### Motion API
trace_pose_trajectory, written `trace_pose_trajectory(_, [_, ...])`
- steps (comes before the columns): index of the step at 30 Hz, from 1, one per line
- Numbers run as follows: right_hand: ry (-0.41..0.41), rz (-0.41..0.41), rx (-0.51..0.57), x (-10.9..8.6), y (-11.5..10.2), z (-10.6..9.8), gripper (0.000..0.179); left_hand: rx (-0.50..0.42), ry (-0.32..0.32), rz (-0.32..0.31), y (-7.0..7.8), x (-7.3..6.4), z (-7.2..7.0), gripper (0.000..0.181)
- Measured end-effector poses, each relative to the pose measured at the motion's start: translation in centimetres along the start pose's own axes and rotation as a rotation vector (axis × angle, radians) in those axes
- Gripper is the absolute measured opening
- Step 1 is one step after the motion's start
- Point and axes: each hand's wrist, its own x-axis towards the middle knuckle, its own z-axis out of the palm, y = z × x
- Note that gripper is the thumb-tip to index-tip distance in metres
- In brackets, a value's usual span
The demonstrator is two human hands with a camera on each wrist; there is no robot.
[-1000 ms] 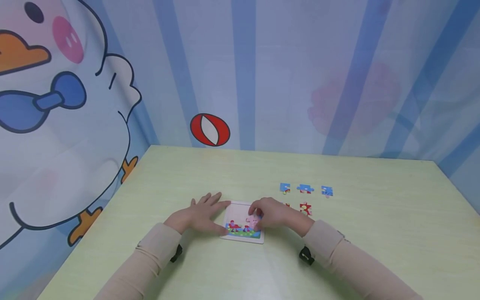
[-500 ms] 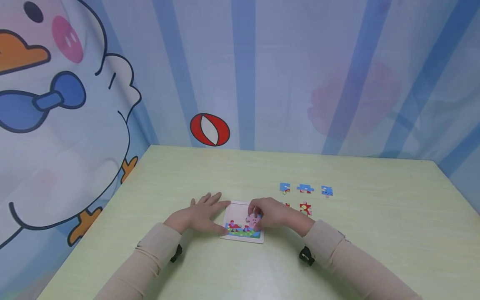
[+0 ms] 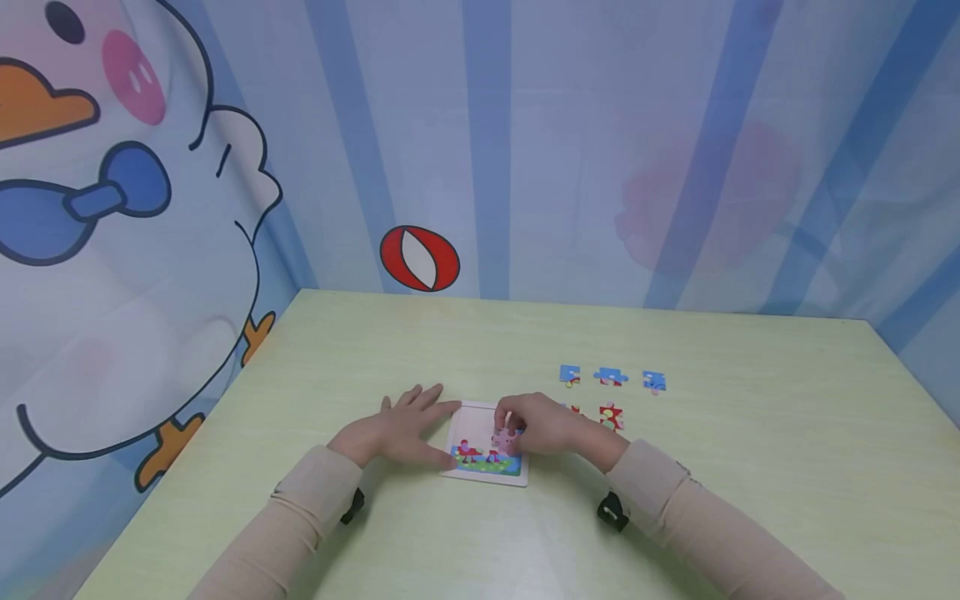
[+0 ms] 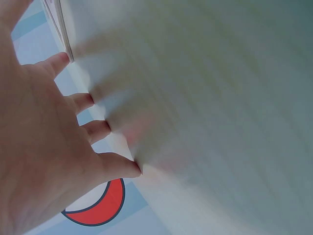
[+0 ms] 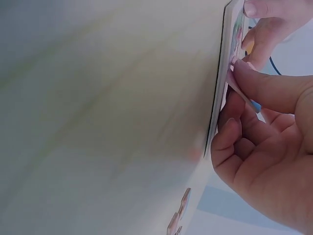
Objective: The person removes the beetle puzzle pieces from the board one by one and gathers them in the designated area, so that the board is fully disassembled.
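A small white puzzle tray (image 3: 486, 479) lies flat on the table, its lower part filled with a green and blue picture strip. My left hand (image 3: 405, 431) is spread beside it, thumb and index finger touching its left edge; in the left wrist view the left hand (image 4: 54, 132) has its fingertips on the table. Over the tray's right side my right hand (image 3: 546, 423) pinches a pink puzzle piece (image 3: 506, 440). In the right wrist view that piece (image 5: 243, 93) is tilted between thumb and fingers, its lower edge at the tray. The right fingers partly hide it.
Behind and right of the tray lie several loose pieces: a blue one (image 3: 570, 374), a second blue one (image 3: 611, 377), a third (image 3: 654, 381) and a red one (image 3: 611, 416). Another red piece (image 3: 576, 409) is partly covered by the right hand. A printed curtain (image 3: 562, 167) stands behind the table.
The pink piece has tilted and shifted slightly in the right fingers, over the same spot of the tray. The left hand and the loose pieces stay where they were.
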Motion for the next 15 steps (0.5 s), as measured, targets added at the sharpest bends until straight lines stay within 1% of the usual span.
trace_pose_trajectory(5, [0.004,-0.017,0.005,0.0,0.2,-0.1,0.023,-0.001,0.001,0.000,0.0,-0.1,0.0,0.085])
trace_pose_trajectory(9, [0.008,-0.015,0.025,-0.1,0.7,-0.2,0.021,-0.010,0.000,0.002,0.0,-0.1,0.0,0.085])
trace_pose_trajectory(15, [0.029,0.007,0.058,-0.9,1.4,-1.3,0.018,-0.018,-0.001,0.004,0.1,-0.1,0.0,0.085])
